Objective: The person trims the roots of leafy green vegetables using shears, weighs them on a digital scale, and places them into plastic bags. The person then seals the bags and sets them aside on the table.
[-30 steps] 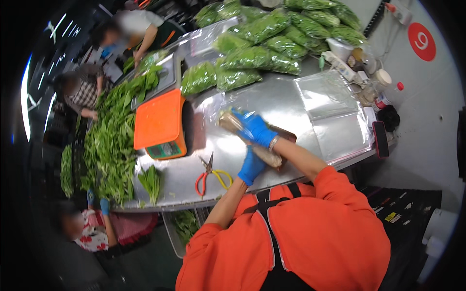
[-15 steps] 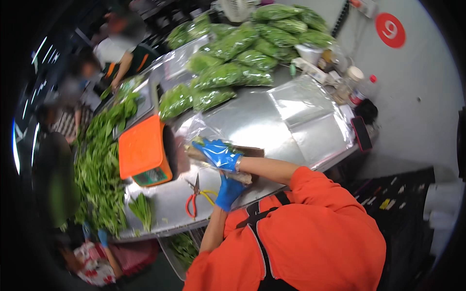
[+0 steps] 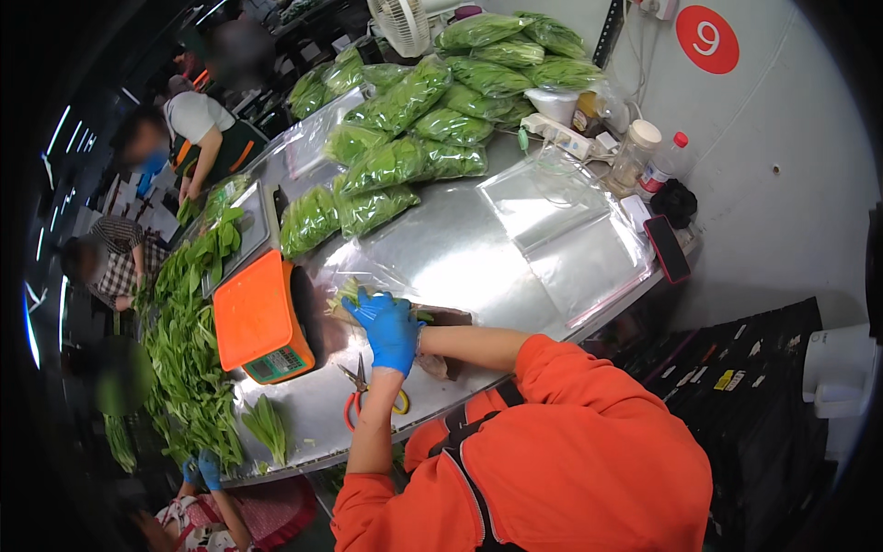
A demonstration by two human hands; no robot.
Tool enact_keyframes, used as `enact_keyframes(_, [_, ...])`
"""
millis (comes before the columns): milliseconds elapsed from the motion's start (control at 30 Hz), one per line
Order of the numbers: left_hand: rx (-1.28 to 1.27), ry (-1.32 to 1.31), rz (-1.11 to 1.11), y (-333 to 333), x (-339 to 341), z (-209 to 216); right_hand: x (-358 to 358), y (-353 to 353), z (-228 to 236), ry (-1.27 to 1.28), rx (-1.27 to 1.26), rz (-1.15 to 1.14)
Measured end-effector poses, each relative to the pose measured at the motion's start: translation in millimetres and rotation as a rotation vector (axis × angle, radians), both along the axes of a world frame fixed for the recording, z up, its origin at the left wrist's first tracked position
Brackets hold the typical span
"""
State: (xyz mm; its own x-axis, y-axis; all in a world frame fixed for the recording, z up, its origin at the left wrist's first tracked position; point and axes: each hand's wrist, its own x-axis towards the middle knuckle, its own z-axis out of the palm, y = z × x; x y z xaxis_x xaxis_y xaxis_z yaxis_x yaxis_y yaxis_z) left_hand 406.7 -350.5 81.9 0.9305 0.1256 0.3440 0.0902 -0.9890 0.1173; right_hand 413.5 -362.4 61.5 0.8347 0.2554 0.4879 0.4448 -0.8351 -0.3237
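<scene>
My left hand [image 3: 394, 339], in a blue glove, reaches up from the table's front edge. It is closed on a clear bag of leafy greens, laid across my right hand. Behind it, my right hand [image 3: 366, 308] is mostly covered; its forearm comes in from the right, and how its fingers sit cannot be made out. Pale stem ends of the greens [image 3: 342, 296] stick out to the left of the gloves. A flat brown piece [image 3: 448, 317] lies beside the bag. Snips [image 3: 350, 411] with red and yellow handles lie partly under my left forearm.
An orange scale [image 3: 256, 313] stands on the metal table [image 3: 460, 225], left of my hands. Loose greens [image 3: 184, 340] are heaped along the left edge. Filled bags [image 3: 386, 166] are piled at the back. Clear sheets [image 3: 561, 212], bottles [image 3: 676, 152] and a phone [image 3: 667, 248] lie right. Co-workers stand left.
My left hand has moved up from below the bag and now lies over my right hand. The view has shifted, so the table and its things appear farther left.
</scene>
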Motion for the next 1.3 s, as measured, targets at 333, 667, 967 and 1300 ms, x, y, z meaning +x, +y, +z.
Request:
enact_keyframes(333, [-0.360, -0.110, -0.272, -68.0, -14.5, 25.2, 34.3, 6.6, -17.1, -0.025, -0.223, 0.732])
enact_keyframes(667, [-0.544, -0.196, -0.360, -50.3, -26.4, 13.6, 59.5, 5.7, -26.9, 0.228, -0.119, 0.885])
enact_keyframes(967, [-0.201, 0.010, 0.032, -4.4, -57.6, -13.2, 114.2, -16.1, 11.1, 0.529, -0.445, 1.208])
enact_keyframes(1300, [-0.596, -0.484, -0.088, -5.5, 6.4, -9.3, 157.5, 17.2, 39.2, 0.028, -1.440, 1.485])
